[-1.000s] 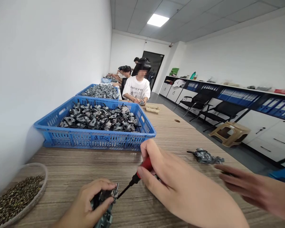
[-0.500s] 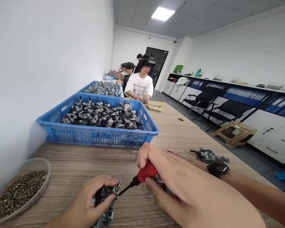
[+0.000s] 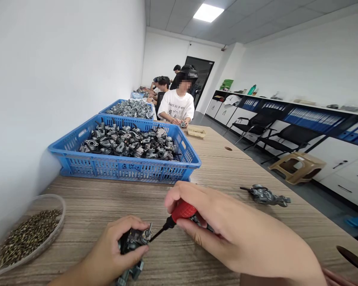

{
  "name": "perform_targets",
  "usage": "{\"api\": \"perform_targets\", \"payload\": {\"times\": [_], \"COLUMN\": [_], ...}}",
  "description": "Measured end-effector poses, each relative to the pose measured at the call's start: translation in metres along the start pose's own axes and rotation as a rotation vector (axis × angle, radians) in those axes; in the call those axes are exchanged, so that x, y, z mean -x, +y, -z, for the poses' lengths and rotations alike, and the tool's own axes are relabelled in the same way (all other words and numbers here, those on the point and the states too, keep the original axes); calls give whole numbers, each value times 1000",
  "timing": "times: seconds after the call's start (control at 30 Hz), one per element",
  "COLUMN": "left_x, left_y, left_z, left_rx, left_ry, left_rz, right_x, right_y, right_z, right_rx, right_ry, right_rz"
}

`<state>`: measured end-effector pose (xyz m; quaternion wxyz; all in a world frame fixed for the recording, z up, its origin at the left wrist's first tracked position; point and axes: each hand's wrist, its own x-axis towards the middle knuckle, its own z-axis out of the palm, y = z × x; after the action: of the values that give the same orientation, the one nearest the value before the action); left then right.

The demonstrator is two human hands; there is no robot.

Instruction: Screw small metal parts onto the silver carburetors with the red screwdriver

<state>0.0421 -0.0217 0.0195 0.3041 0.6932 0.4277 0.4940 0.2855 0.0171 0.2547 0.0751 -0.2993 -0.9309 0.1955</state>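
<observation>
My left hand (image 3: 115, 246) is closed around a small metal carburetor (image 3: 134, 240), with thumb and fingers on either side of it. My right hand (image 3: 223, 222) grips a screwdriver (image 3: 183, 209) by its red handle. The dark shaft slants down to the left, and its tip meets the side of the carburetor. Part of another metal piece shows behind my right fingers, mostly hidden. Farther right on the table lies another carburetor (image 3: 267, 195) with a black stem.
A clear tub (image 3: 63, 216) of brass-coloured screws stands at the left. Ahead is a blue crate (image 3: 128, 169) full of carburetors, with another blue crate (image 3: 106, 109) behind. Across the table a co-worker (image 3: 179, 103) handles a part beside a shallow tray (image 3: 197, 136).
Another person's arm with a black watch, stretched across the table at the right, has withdrawn. My hands keep the screwdriver at the carburetor, and the view has shifted slightly.
</observation>
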Motion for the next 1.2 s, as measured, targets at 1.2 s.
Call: {"api": "perform_targets", "payload": {"times": [1.2], "left_x": [3], "left_y": [3], "left_z": [1], "left_rx": [23], "left_ry": [3], "left_rz": [41], "right_x": [-2], "right_y": [8], "right_z": [-1], "right_rx": [11], "right_ry": [3], "right_rz": [-12]}}
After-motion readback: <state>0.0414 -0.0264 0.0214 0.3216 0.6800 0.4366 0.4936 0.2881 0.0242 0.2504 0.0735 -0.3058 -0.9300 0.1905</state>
